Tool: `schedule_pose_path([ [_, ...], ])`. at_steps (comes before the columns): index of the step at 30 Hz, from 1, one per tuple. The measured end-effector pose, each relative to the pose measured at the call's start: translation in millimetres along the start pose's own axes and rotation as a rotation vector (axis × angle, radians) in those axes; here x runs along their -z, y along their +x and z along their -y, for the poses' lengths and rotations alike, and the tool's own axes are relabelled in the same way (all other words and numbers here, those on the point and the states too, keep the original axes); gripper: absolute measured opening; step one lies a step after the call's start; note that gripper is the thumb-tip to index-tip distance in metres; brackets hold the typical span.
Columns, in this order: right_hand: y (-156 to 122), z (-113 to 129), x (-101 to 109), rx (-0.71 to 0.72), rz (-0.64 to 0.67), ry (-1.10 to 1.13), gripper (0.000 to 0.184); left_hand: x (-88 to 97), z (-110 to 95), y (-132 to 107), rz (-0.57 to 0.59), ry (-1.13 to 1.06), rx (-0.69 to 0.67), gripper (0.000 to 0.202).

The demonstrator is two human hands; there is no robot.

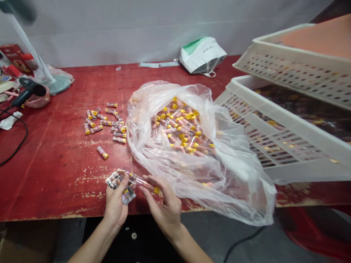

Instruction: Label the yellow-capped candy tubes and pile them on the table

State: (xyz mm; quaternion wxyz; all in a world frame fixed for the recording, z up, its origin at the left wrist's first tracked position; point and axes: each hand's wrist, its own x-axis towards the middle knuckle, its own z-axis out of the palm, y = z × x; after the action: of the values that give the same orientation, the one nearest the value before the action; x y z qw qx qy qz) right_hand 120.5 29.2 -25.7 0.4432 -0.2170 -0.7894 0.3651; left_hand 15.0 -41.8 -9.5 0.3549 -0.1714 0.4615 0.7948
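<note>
My left hand (117,199) is closed on several printed plastic sleeves (128,196) near the table's front edge. My right hand (165,200) grips a clear tube (144,183) with a yellow cap, whose far end meets my left thumb and a printed sleeve there. I cannot tell how far the sleeve covers the tube. To the right of the hands lies an open clear plastic bag (236,182) with many yellow-capped tubes (182,126) inside. Left of the bag, several short tubes in printed sleeves (96,128) are scattered, and a single sleeved tube (102,152) rests closer to me.
Two white perforated crates (274,171) are stacked at the right, the lower one holding tubes. A black hair dryer (31,88), its cord and a lamp base (59,82) occupy the left. At the back stands a white-green bag (203,54) on the red table (63,164).
</note>
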Motion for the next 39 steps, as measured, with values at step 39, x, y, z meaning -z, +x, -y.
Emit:
schedule_pose_path([
  [39, 34, -46, -62, -0.417, 0.067, 0.349, 0.013, 11.9, -12, 51, 0.005, 0.219, -0.147, 0.049],
])
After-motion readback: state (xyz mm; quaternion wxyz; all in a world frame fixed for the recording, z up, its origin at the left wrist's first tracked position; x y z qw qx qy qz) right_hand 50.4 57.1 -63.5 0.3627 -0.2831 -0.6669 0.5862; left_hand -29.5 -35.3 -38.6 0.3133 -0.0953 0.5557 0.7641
